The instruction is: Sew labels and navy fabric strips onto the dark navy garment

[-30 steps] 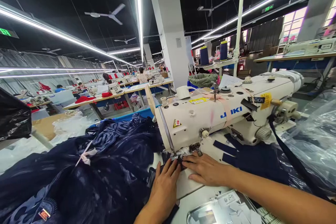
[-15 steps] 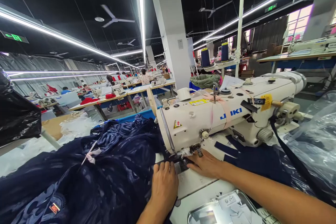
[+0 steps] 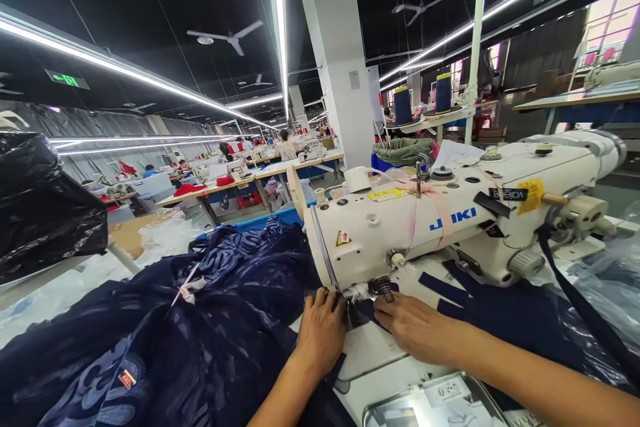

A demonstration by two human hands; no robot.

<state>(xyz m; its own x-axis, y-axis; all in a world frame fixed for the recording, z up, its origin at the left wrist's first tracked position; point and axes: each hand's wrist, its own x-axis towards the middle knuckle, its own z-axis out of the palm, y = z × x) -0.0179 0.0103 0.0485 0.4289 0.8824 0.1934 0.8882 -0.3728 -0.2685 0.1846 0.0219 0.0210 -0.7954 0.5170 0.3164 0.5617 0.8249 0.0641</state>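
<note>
On the white sewing machine (image 3: 360, 240) in front of me, blue lettering looks like JUKI, though a peach-coloured band (image 3: 439, 230) runs over its second letter. Further along sits a black tag (image 3: 509, 195) with pale letters; it is turned awkwardly and I can't read the whole word. A yellow label (image 3: 389, 195) on top and a warning triangle (image 3: 343, 238) near the head carry print too small to make out. The papers (image 3: 453, 395) in the metal tray (image 3: 369, 409) show printed marks, cut off at the bottom.

The dark cloth (image 3: 369, 310) being worked lies under the machine's head, between the two hands and partly covered by them. The left hand (image 3: 323, 330) has its fingers bent and close together beside the needle area; whether they pinch anything I can't tell. The right hand (image 3: 417, 327) touches the cloth's right side, fingers drawn narrow, their grip hidden from me. Left of them spreads a heap of navy garments (image 3: 235, 340), bearing an orange-red patch (image 3: 127, 379) whose lettering is blurred.
</note>
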